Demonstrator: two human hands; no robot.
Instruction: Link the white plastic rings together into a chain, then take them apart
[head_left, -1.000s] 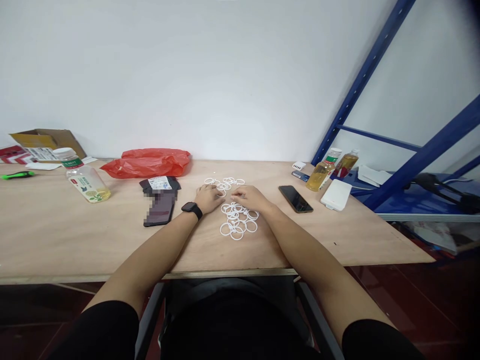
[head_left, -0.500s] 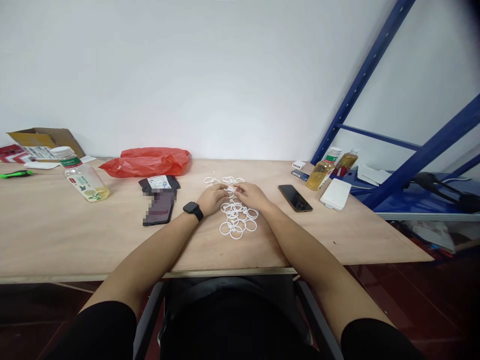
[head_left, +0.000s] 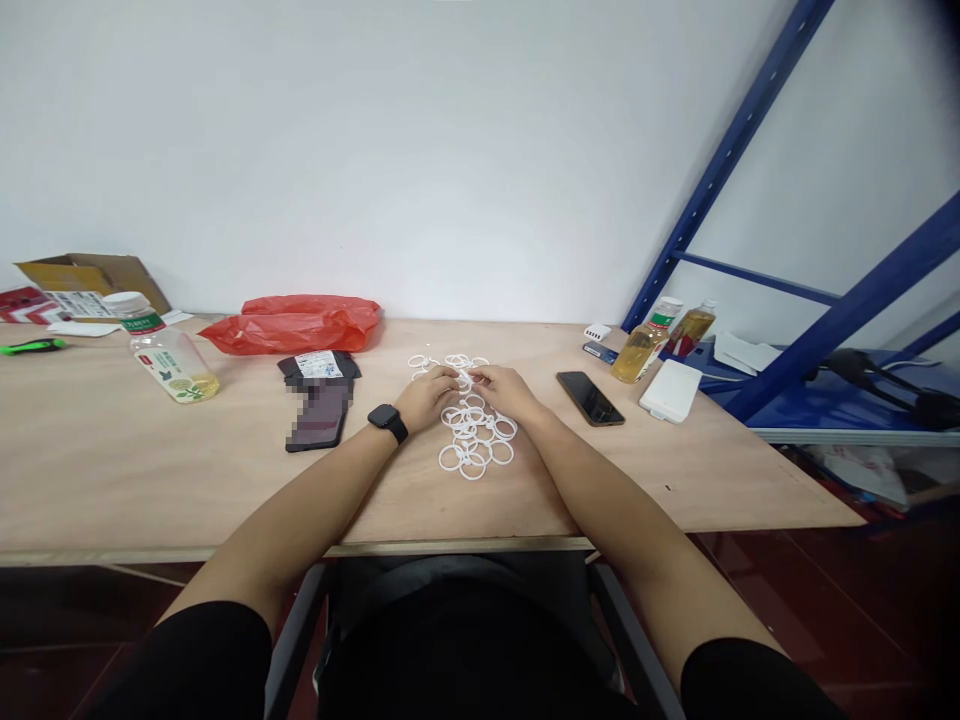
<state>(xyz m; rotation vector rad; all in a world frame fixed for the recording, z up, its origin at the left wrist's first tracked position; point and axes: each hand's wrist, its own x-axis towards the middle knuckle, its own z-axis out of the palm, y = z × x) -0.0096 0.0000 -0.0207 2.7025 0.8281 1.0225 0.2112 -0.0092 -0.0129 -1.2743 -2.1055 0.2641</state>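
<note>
Over the middle of the table, my left hand [head_left: 429,395] and my right hand [head_left: 508,392] meet with their fingertips close together. Both are closed, thumb and fingers pinching white plastic rings that show between the fingertips; exactly how many is hard to make out. Right below them on the wood lies a pile of white plastic rings [head_left: 477,434], several overlapping, with small bits on their rims. More white rings lie just beyond the fingers, partly hidden by them. A black watch [head_left: 388,421] is on my left wrist.
A black phone [head_left: 590,398], a white case [head_left: 671,390] and a drink bottle [head_left: 646,342] lie to the right, by a blue metal rack [head_left: 727,160]. Leftward are a dark package [head_left: 319,415], a red plastic bag [head_left: 296,325], another bottle [head_left: 169,355] and a cardboard box [head_left: 105,280].
My fingertips have shifted slightly around the white rings, and a little more white shows between them. The pile and the other things have stayed in place.
</note>
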